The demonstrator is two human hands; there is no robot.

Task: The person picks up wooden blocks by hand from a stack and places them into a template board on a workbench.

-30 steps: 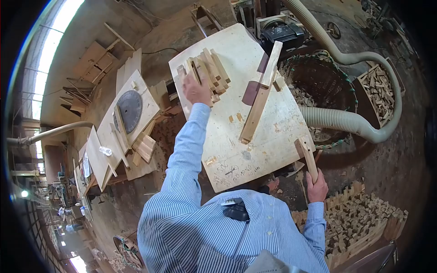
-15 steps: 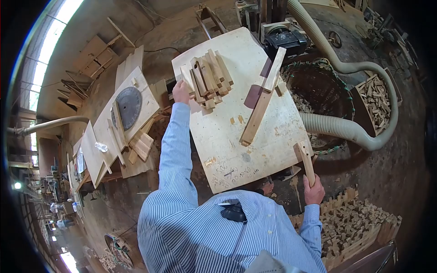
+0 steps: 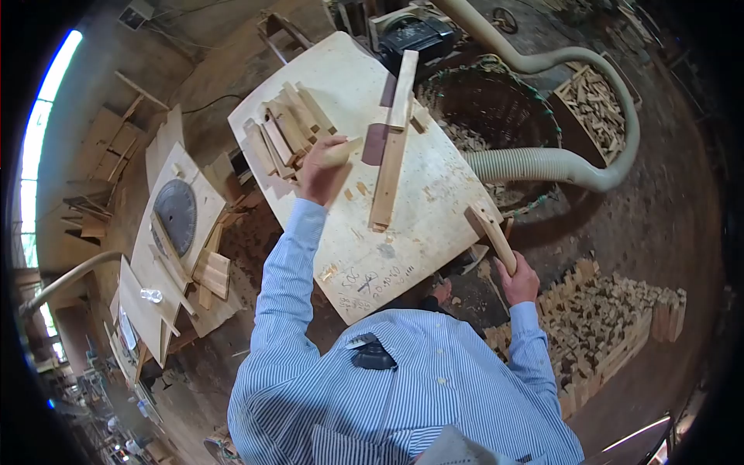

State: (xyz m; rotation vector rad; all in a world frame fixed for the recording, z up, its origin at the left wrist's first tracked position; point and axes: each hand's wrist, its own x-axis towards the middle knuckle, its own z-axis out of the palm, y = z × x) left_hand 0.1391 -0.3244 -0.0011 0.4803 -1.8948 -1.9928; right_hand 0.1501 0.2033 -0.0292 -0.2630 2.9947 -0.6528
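My left hand (image 3: 319,169) is closed around a short pale wood block (image 3: 341,153), just above the near side of the small stack of wood blocks (image 3: 283,128) on the white worktable (image 3: 356,279). My right hand (image 3: 521,280) grips the near end of a wooden stick (image 3: 496,239), whose far end reaches over the table's right edge. Between the hands, a long wooden fence strip (image 3: 390,174) lies on the table, with a lighter wood bar (image 3: 404,89) at its far end. Dark reddish patches (image 3: 376,143) show beside the fence.
A black motor (image 3: 415,37) stands behind the table. A ribbed hose (image 3: 535,164) and a woven basket (image 3: 496,93) are to the right. Cut wood pieces (image 3: 597,333) are piled at lower right. At left, a board carries a circular saw blade (image 3: 176,217).
My left hand has come away from the stack's left side, moving right and nearer with a block in it. The view has shifted; my right hand still grips the stick.
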